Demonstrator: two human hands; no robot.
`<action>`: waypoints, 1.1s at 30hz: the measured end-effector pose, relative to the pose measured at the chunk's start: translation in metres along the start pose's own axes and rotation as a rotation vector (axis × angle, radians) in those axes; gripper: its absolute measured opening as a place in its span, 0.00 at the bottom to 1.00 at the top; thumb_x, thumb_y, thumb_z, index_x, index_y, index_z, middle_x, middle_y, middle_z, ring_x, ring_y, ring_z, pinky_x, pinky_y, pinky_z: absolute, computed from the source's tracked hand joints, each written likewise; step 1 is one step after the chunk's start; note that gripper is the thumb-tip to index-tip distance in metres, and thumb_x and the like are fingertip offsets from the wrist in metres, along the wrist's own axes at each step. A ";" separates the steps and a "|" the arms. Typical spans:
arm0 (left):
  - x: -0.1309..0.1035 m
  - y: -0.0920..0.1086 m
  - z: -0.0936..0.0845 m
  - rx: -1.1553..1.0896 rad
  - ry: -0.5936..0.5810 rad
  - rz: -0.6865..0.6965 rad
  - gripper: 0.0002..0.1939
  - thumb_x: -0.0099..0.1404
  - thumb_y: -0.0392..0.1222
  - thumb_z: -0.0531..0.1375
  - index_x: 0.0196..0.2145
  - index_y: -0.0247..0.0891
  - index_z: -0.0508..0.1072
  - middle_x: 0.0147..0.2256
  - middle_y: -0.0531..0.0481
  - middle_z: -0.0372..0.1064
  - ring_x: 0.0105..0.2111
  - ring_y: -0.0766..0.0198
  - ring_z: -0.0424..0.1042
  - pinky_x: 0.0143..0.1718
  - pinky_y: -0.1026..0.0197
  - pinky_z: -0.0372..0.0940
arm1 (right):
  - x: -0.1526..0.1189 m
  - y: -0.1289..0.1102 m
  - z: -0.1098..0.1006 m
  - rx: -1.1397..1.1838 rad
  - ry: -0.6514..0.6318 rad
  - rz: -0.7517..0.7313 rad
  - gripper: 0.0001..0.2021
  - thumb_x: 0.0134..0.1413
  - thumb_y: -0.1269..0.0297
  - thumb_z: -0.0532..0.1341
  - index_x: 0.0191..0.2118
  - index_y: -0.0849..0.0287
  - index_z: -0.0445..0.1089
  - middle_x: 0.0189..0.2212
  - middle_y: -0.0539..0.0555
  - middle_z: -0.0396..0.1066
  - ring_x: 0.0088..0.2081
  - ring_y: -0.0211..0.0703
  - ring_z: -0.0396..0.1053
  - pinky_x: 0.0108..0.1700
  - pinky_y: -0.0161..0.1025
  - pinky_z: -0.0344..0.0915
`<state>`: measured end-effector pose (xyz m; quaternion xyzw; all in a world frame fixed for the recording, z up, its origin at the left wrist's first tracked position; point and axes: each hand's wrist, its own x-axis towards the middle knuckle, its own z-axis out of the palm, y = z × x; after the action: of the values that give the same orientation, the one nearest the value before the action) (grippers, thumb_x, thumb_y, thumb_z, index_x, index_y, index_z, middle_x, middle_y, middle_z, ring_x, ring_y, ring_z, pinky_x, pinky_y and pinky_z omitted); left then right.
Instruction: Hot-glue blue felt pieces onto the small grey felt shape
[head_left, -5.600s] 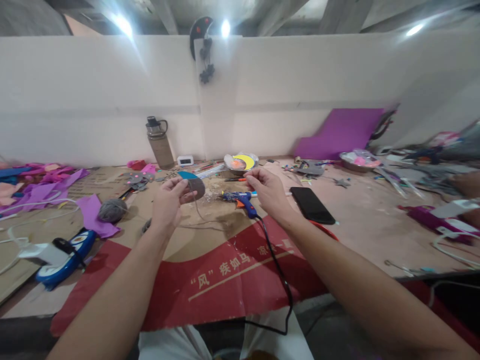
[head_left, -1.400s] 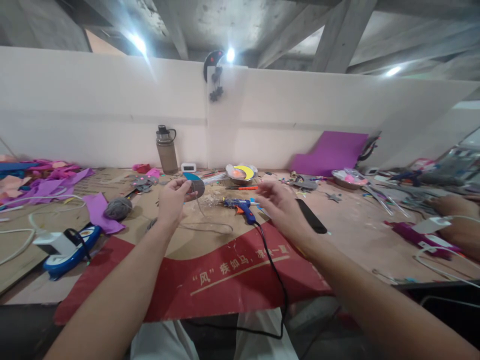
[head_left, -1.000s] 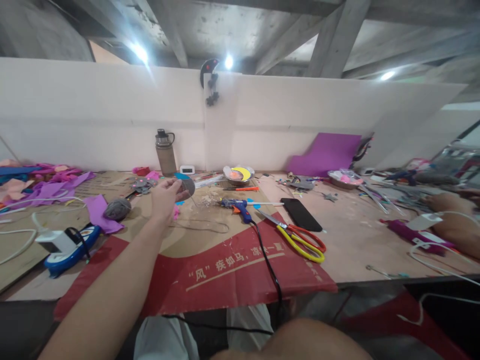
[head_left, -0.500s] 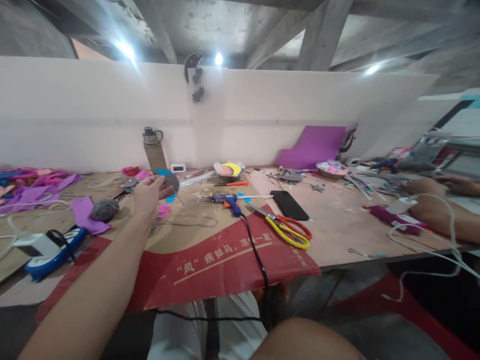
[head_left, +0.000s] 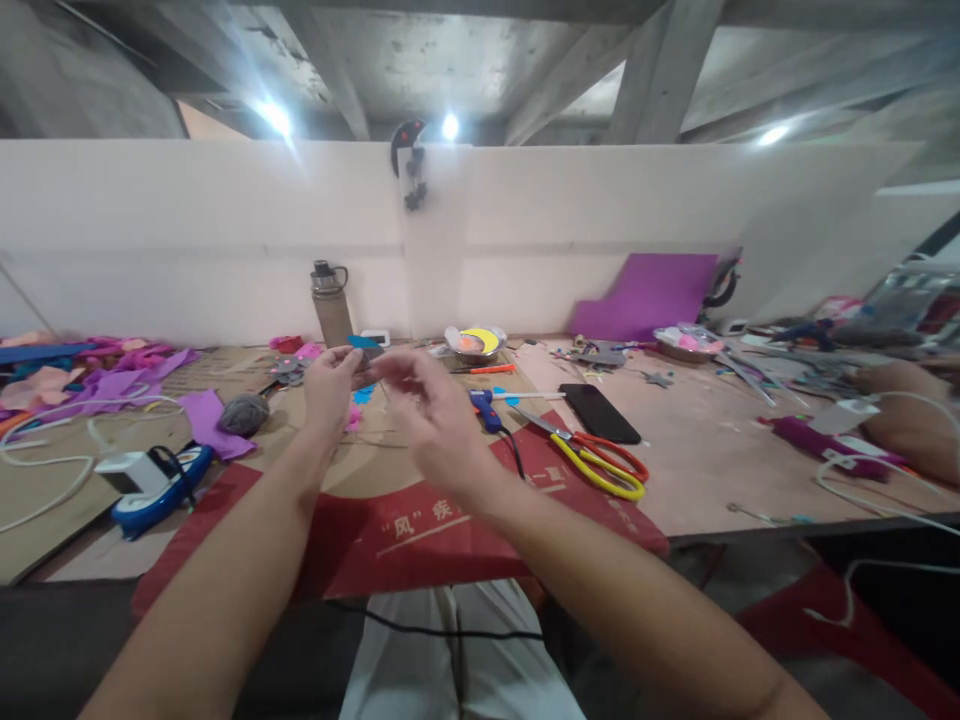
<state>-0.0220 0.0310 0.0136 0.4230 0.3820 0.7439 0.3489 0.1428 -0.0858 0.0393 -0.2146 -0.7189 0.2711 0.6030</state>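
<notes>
My left hand (head_left: 334,385) pinches a grey felt piece (head_left: 367,353) above the brown paper. A blue scrap (head_left: 363,341) shows at the top of that piece. My right hand (head_left: 435,420) reaches in from the right, fingers bent and closed at the felt's right edge. Whatever sits between its fingertips is hidden and a little blurred. Just past my right hand lies a blue glue gun (head_left: 486,408), partly covered, with a white glue stick. Scissors (head_left: 596,462) with red and yellow handles and a black phone (head_left: 600,413) lie further right.
A grey yarn ball (head_left: 244,413) and a blue power strip (head_left: 161,495) are on the left. Behind stand a bottle (head_left: 330,305) and a foil bowl (head_left: 487,352) holding a yellow shape. At far right is a co-worker's arm (head_left: 911,410); a black cable (head_left: 514,450) crosses the red paper.
My right hand has come up from below to meet the felt piece in my left hand. The felt is now partly covered by fingers. The view has shifted slightly left.
</notes>
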 end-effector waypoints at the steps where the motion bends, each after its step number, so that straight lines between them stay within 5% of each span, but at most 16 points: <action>1: -0.002 0.001 0.001 0.006 -0.005 0.001 0.11 0.50 0.40 0.67 0.30 0.33 0.72 0.26 0.51 0.71 0.25 0.66 0.73 0.29 0.63 0.73 | 0.011 0.019 -0.001 -0.059 0.076 0.082 0.13 0.54 0.70 0.56 0.46 0.56 0.65 0.47 0.56 0.70 0.50 0.43 0.69 0.56 0.45 0.65; 6: -0.008 0.002 0.008 0.052 -0.036 0.049 0.12 0.50 0.43 0.67 0.29 0.34 0.72 0.24 0.54 0.69 0.23 0.67 0.71 0.30 0.60 0.73 | 0.040 0.096 0.003 -0.113 0.091 0.462 0.27 0.46 0.60 0.65 0.51 0.59 0.56 0.52 0.62 0.65 0.54 0.48 0.66 0.58 0.49 0.62; 9: -0.014 0.003 0.012 0.064 -0.094 0.068 0.11 0.50 0.41 0.68 0.29 0.34 0.72 0.26 0.54 0.71 0.24 0.67 0.71 0.30 0.62 0.73 | 0.034 0.109 0.008 0.038 0.010 0.652 0.34 0.43 0.56 0.68 0.54 0.57 0.53 0.45 0.58 0.70 0.44 0.46 0.72 0.49 0.47 0.67; 11: -0.019 0.005 0.016 0.055 -0.091 0.043 0.10 0.51 0.40 0.67 0.29 0.33 0.73 0.26 0.53 0.72 0.25 0.68 0.72 0.31 0.63 0.73 | 0.030 0.110 0.007 0.104 -0.036 0.697 0.29 0.45 0.55 0.67 0.50 0.57 0.56 0.35 0.52 0.71 0.36 0.43 0.73 0.43 0.44 0.68; 16: -0.028 0.010 0.023 -0.103 -0.131 -0.199 0.04 0.55 0.35 0.64 0.29 0.33 0.73 0.29 0.49 0.75 0.26 0.67 0.74 0.30 0.64 0.73 | 0.032 0.112 -0.011 -0.110 0.178 0.345 0.11 0.54 0.62 0.61 0.43 0.57 0.65 0.36 0.51 0.68 0.35 0.39 0.67 0.41 0.40 0.66; 21: -0.031 0.011 0.025 -0.147 -0.152 -0.338 0.02 0.57 0.31 0.62 0.31 0.32 0.74 0.31 0.45 0.77 0.28 0.65 0.76 0.30 0.65 0.73 | 0.032 0.109 -0.022 -0.096 0.153 0.056 0.08 0.57 0.66 0.59 0.43 0.55 0.70 0.38 0.52 0.71 0.38 0.40 0.68 0.44 0.40 0.67; 33: -0.029 0.004 0.022 -0.133 -0.185 -0.347 0.04 0.55 0.33 0.64 0.31 0.32 0.73 0.31 0.44 0.76 0.29 0.62 0.76 0.36 0.56 0.75 | 0.032 0.112 -0.024 -0.135 0.097 0.098 0.07 0.56 0.67 0.58 0.41 0.53 0.69 0.38 0.51 0.72 0.39 0.42 0.69 0.47 0.43 0.67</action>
<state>0.0082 0.0105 0.0139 0.3936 0.3656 0.6542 0.5324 0.1585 0.0227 -0.0063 -0.3023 -0.6942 0.2407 0.6072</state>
